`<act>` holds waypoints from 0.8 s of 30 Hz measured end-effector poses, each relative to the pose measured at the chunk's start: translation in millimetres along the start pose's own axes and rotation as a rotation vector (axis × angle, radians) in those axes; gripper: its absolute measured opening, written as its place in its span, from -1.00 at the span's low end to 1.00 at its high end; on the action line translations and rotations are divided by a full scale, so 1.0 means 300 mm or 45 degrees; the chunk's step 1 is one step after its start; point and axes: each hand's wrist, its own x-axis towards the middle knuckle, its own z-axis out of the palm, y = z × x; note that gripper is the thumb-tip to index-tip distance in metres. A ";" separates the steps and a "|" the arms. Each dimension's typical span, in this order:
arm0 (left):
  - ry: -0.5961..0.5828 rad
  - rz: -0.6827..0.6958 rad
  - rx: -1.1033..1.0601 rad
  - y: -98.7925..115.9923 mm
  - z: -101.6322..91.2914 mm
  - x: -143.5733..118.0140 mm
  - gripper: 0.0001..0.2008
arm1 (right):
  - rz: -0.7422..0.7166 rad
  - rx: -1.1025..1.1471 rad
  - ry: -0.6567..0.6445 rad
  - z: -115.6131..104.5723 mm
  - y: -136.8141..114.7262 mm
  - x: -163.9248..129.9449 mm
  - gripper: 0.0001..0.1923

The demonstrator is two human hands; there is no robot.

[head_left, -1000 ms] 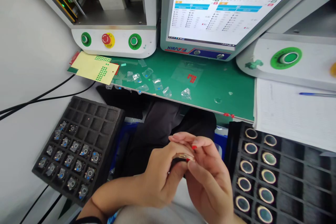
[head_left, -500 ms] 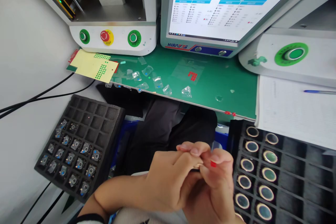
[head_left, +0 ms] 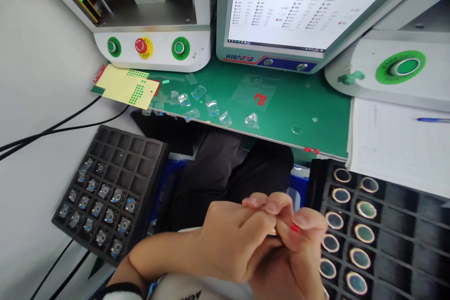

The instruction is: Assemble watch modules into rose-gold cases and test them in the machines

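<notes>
A small gold-rimmed ring (head_left: 273, 232), mostly hidden, sits pinched in the grip of both hands, only a sliver showing between the fingertips.

At ten o'clock from my hands I see a matt black foam tray (head_left: 140, 159) of small shiny metal parts (head_left: 105, 191). At three o'clock, a second black foam tray (head_left: 404, 225) holds glossy brass-rimmed glass rings (head_left: 358, 233). At twelve o'clock, the smooth green bench mat (head_left: 298, 103) carries crinkled clear plastic scraps (head_left: 213, 108), beside white printed paper (head_left: 397, 145).
</notes>
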 end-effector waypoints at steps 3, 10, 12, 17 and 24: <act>0.006 -0.027 -0.305 -0.009 0.004 -0.002 -0.72 | -0.061 -0.013 -0.006 -0.010 -0.004 -0.005 -0.79; 0.089 -0.505 -2.094 -0.040 0.023 0.011 -0.70 | 0.102 -0.094 -0.196 -0.053 -0.044 0.051 -0.85; 0.067 -0.517 -2.220 -0.042 0.023 0.018 -0.70 | 0.084 -0.113 -0.212 -0.058 -0.046 0.056 -0.84; 0.093 -0.512 -2.236 -0.036 0.029 0.026 -0.66 | 0.052 -0.187 -0.304 -0.080 -0.045 0.044 -0.78; 0.261 -0.569 -2.066 -0.053 0.043 0.045 -0.57 | 0.060 -0.098 -0.284 -0.086 -0.025 0.074 -0.81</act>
